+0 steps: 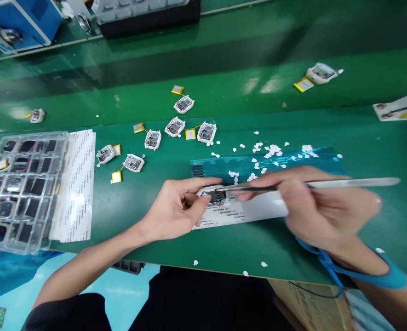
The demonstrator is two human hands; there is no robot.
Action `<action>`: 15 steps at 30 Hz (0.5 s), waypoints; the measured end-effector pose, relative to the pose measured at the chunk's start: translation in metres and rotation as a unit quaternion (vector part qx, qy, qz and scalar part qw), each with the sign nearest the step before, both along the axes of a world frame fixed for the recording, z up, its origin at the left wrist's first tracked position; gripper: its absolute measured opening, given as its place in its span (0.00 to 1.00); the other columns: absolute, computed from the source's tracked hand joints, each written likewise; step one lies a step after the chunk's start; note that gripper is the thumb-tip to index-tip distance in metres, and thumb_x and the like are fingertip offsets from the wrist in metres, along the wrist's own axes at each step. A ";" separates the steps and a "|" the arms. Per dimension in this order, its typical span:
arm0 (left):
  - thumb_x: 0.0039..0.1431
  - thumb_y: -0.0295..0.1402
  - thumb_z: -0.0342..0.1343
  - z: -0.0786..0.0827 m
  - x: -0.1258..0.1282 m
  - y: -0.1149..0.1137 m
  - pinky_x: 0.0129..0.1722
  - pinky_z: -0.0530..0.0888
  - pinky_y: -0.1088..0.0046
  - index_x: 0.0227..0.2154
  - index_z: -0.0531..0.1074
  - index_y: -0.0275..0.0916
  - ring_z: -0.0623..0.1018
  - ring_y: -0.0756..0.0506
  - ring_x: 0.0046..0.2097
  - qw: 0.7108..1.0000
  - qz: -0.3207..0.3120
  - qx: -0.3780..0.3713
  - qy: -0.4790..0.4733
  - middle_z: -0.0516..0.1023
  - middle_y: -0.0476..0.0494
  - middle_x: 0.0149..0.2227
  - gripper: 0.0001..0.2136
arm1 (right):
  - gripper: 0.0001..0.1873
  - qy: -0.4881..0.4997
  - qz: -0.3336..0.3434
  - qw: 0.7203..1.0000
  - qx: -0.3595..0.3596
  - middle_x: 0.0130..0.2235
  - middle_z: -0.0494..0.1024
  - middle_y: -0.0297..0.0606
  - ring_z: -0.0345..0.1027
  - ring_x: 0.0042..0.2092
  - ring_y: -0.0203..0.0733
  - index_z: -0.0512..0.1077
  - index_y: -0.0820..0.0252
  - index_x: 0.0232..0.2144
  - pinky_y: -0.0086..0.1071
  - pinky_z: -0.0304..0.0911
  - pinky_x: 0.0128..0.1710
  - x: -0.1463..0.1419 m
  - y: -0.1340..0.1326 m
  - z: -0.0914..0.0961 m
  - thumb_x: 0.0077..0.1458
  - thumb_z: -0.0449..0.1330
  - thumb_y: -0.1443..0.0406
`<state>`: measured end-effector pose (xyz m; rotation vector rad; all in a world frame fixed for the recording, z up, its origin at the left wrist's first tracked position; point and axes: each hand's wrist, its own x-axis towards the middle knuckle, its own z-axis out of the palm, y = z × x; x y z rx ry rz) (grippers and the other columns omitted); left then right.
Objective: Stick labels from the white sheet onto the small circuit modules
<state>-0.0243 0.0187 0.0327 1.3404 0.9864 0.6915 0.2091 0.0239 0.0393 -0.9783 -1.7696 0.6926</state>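
Though blurred, right hand [322, 211] seems curled.

Glossy plastic, bright metal and paper meet on a smooth, sheened green worktop [120, 207].
Matt, paper-like white bits [274, 149] dot the shiny blue film [217, 168]; just nearer the wearer than the film, a glossy white printed sheet [261, 207], a smooth plastic-looking white case [217, 197] and a gleaming metal tool [355, 183]. Well left of the film stands a clear, glossy plastic tray [44, 135]; far nearer the wearer, matt black cloth [203, 303].
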 end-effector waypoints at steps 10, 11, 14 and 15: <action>0.73 0.28 0.53 0.019 -0.045 0.035 0.31 0.75 0.76 0.47 0.80 0.38 0.83 0.49 0.33 0.928 -0.122 0.252 0.244 0.86 0.47 0.37 0.10 | 0.15 -0.129 0.163 0.977 -0.051 0.48 0.85 0.33 0.81 0.46 0.45 0.83 0.52 0.41 0.39 0.76 0.47 0.003 0.047 -0.014 0.74 0.55 0.63; 0.74 0.28 0.52 0.019 -0.046 0.035 0.36 0.77 0.75 0.48 0.80 0.39 0.84 0.48 0.37 0.917 -0.140 0.272 0.255 0.86 0.46 0.42 0.11 | 0.15 -0.127 0.161 0.977 -0.059 0.48 0.85 0.34 0.80 0.46 0.45 0.83 0.52 0.42 0.39 0.76 0.46 0.003 0.048 -0.017 0.74 0.55 0.62; 0.75 0.27 0.50 0.017 -0.045 0.036 0.46 0.80 0.71 0.49 0.79 0.39 0.86 0.45 0.46 0.904 -0.163 0.297 0.261 0.86 0.44 0.48 0.12 | 0.15 -0.123 0.137 0.980 -0.080 0.49 0.85 0.33 0.80 0.46 0.45 0.82 0.51 0.47 0.41 0.75 0.47 0.002 0.049 -0.024 0.74 0.55 0.60; 0.75 0.27 0.49 0.016 -0.045 0.036 0.48 0.81 0.70 0.49 0.79 0.39 0.86 0.45 0.47 0.903 -0.165 0.299 0.261 0.85 0.43 0.49 0.12 | 0.15 -0.121 0.130 0.981 -0.083 0.49 0.85 0.33 0.80 0.45 0.45 0.82 0.50 0.48 0.41 0.75 0.46 0.002 0.049 -0.025 0.74 0.55 0.60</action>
